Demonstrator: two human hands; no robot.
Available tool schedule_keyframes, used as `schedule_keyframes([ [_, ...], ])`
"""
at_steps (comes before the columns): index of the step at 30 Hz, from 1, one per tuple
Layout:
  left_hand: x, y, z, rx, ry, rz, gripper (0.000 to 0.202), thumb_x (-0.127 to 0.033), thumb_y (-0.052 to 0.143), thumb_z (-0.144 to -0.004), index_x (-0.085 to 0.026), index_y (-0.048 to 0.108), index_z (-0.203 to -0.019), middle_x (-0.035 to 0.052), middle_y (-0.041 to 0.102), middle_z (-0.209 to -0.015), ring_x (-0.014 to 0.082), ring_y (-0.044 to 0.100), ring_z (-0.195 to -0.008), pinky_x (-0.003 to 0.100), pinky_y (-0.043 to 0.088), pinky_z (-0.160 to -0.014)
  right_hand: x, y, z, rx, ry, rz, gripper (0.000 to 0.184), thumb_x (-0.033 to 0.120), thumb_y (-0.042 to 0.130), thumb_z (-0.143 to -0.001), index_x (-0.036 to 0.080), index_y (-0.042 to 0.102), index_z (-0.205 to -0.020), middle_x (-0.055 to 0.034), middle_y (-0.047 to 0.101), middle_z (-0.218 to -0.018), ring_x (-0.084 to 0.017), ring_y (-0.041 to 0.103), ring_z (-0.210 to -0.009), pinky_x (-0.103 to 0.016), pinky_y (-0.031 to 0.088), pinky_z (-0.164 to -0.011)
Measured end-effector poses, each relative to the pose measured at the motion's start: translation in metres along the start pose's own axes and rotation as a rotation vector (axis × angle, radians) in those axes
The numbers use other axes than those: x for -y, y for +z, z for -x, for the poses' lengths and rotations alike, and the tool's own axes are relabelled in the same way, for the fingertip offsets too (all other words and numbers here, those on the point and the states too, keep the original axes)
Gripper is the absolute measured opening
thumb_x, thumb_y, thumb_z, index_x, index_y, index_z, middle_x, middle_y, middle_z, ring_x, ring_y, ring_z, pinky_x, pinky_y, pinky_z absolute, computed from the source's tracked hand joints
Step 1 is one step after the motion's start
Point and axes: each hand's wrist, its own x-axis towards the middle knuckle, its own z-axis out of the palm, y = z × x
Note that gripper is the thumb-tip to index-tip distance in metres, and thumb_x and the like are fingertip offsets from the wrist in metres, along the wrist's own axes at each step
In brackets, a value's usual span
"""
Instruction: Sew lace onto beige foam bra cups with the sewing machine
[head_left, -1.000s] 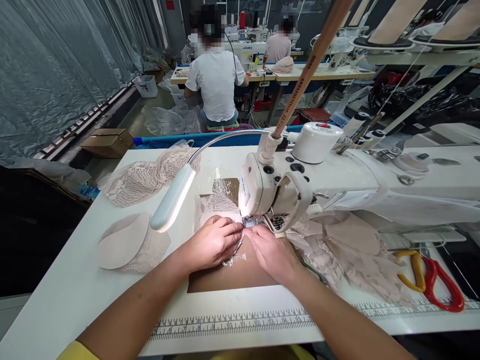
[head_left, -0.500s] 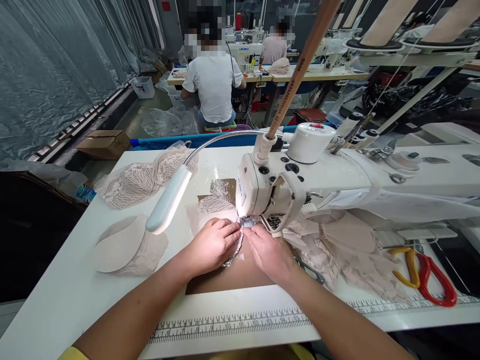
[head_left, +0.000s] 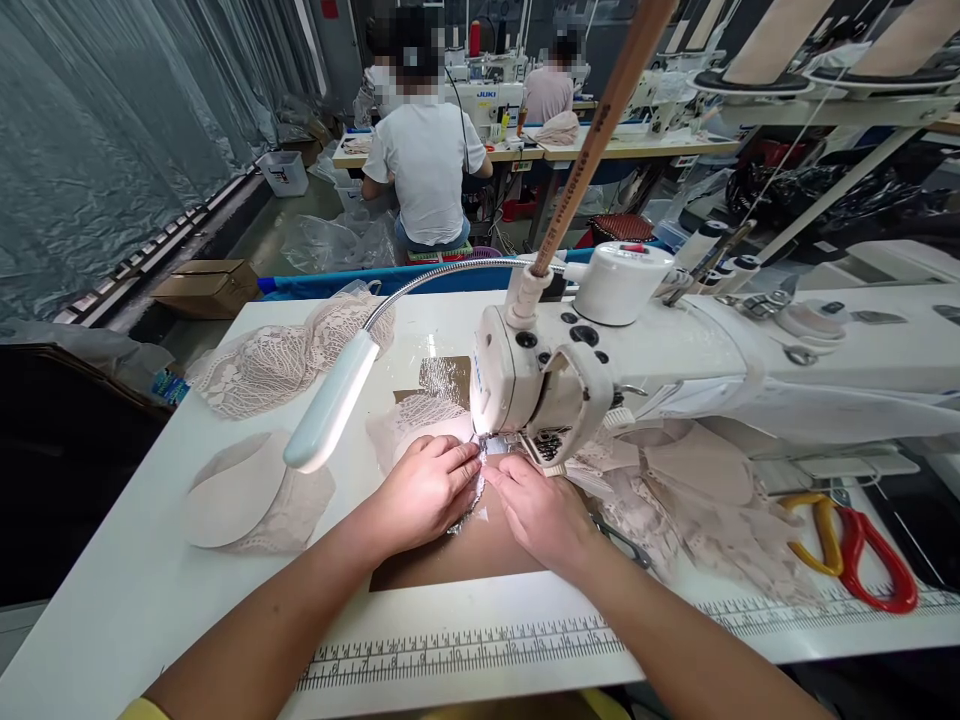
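A pale pink lace bra cup (head_left: 421,420) lies under the head of a white sewing machine (head_left: 501,385), its edge running to the needle area. My left hand (head_left: 429,492) presses down on the cup just left of the presser foot, fingers close together. From the right, my right hand (head_left: 546,508) pinches the edge strip of the same cup with thumb and forefinger, right in front of the foot. The needle itself is hard to make out. Beneath both hands is a brown plate (head_left: 457,568) on the table.
Loose cup pieces (head_left: 236,490) and lace cups (head_left: 262,365) lie at left. More lace pieces (head_left: 697,470) sit at right, near red-handled scissors (head_left: 874,560) and a yellow-handled tool (head_left: 825,535). A lamp (head_left: 334,405) arches overhead. A ruler strip (head_left: 465,650) edges the table. Co-workers (head_left: 427,170) sit beyond.
The cup has shifted slightly to the left beside the machine head. My right fingertips have moved a little. Both hands remain at the presser foot, and the view has tilted slightly.
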Motion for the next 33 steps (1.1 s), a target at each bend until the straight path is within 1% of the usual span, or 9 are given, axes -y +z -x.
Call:
schedule_keyframes([
  [4,0.0022,0.0029,-0.0014,0.002,-0.022,-0.022,0.035,-0.028,0.043,-0.096,-0.012,0.059,-0.122,0.0113,0.060,-0.127,0.0273,0.054,-0.108,0.044,0.046,-0.090,0.0016,0.0017,-0.0024,0.016,0.083,0.064,0.036,0.010,0.046,-0.086,0.017,0.067,-0.115,-0.0105,0.067,-0.093,-0.018,0.060,-0.069,-0.027,0.045,-0.056],
  [11,0.0048,-0.0014,0.0011,-0.014,-0.024,-0.012,0.032,-0.029,0.044,-0.095,-0.014,0.061,-0.116,0.0112,0.060,-0.126,0.0268,0.054,-0.107,0.043,0.046,-0.090,0.0029,0.0035,-0.0027,-0.047,0.125,0.056,0.035,0.012,0.043,-0.090,0.018,0.067,-0.115,-0.0100,0.069,-0.102,-0.019,0.063,-0.074,-0.028,0.048,-0.061],
  [13,0.0051,-0.0033,0.0016,-0.023,-0.010,0.006,0.029,-0.028,0.044,-0.095,-0.015,0.063,-0.112,0.0109,0.060,-0.126,0.0259,0.055,-0.105,0.042,0.047,-0.089,0.0016,0.0034,-0.0014,-0.074,0.116,0.024,0.035,0.013,0.042,-0.091,0.017,0.066,-0.116,-0.0101,0.069,-0.104,-0.019,0.063,-0.078,-0.029,0.049,-0.064],
  [15,0.0056,-0.0039,0.0021,-0.031,0.006,0.028,0.026,-0.026,0.045,-0.095,-0.015,0.065,-0.107,0.0102,0.062,-0.123,0.0249,0.055,-0.104,0.041,0.047,-0.088,0.0000,0.0030,0.0004,-0.085,0.102,-0.009,0.034,0.013,0.042,-0.091,0.015,0.066,-0.116,-0.0099,0.069,-0.100,-0.020,0.063,-0.080,-0.029,0.049,-0.065],
  [17,0.0063,-0.0034,0.0025,-0.038,0.021,0.048,0.025,-0.025,0.045,-0.095,-0.015,0.066,-0.104,0.0094,0.065,-0.118,0.0240,0.056,-0.104,0.040,0.047,-0.088,-0.0011,0.0021,0.0022,-0.077,0.081,-0.035,0.034,0.013,0.043,-0.090,0.015,0.066,-0.115,-0.0089,0.069,-0.095,-0.020,0.062,-0.077,-0.029,0.048,-0.064],
  [19,0.0065,-0.0021,0.0030,-0.044,0.037,0.058,0.023,-0.023,0.045,-0.095,-0.015,0.066,-0.104,0.0087,0.066,-0.116,0.0232,0.056,-0.104,0.039,0.047,-0.088,-0.0012,0.0011,0.0034,-0.076,0.039,-0.057,0.034,0.012,0.045,-0.089,0.016,0.066,-0.115,-0.0081,0.068,-0.092,-0.019,0.061,-0.075,-0.030,0.047,-0.063],
  [23,0.0053,0.0003,0.0036,-0.046,0.068,0.066,0.024,-0.022,0.045,-0.096,-0.016,0.066,-0.105,0.0083,0.067,-0.114,0.0231,0.056,-0.105,0.040,0.046,-0.089,-0.0001,-0.0008,0.0034,-0.094,-0.046,-0.102,0.033,0.009,0.045,-0.087,0.014,0.066,-0.111,-0.0075,0.067,-0.088,-0.020,0.059,-0.078,-0.030,0.046,-0.066],
  [27,0.0036,0.0010,0.0040,-0.044,0.062,0.075,0.024,-0.023,0.045,-0.096,-0.017,0.066,-0.105,0.0068,0.067,-0.116,0.0229,0.056,-0.106,0.040,0.045,-0.089,-0.0005,-0.0021,0.0029,-0.069,-0.060,-0.115,0.030,0.007,0.045,-0.084,0.015,0.068,-0.103,-0.0056,0.063,-0.080,-0.018,0.056,-0.075,-0.028,0.042,-0.062],
  [33,0.0026,0.0011,0.0048,-0.029,0.041,0.081,0.025,-0.024,0.044,-0.097,-0.017,0.067,-0.106,0.0059,0.067,-0.117,0.0222,0.056,-0.105,0.039,0.045,-0.089,-0.0012,-0.0055,0.0046,-0.049,-0.095,-0.119,0.028,0.007,0.045,-0.084,0.016,0.068,-0.097,-0.0045,0.060,-0.076,-0.017,0.051,-0.071,-0.028,0.037,-0.060],
])
